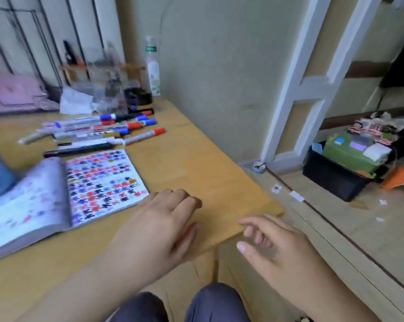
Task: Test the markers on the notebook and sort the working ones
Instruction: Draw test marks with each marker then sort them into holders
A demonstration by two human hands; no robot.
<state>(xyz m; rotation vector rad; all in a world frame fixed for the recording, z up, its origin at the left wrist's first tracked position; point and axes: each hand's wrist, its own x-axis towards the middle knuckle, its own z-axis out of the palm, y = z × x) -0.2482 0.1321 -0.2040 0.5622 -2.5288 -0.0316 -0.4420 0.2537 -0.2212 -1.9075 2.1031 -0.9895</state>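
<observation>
Here, hands: both hold nothing.
Left hand (159, 225): rests palm down on the table (196, 163), near its right corner, fingers loosely bent, just right of the notebook.
Right hand (277, 249): hovers off the table's near right corner, fingers relaxed and spread.
Notebook (98, 184): lies open at the left of the table, its right page covered in red, blue and black blots; left page curled and blurred.
Markers (103, 129): lie in a loose pile beyond the notebook, caps red, blue and black.
Bottle (152, 68): stands at the far edge by the wall.
</observation>
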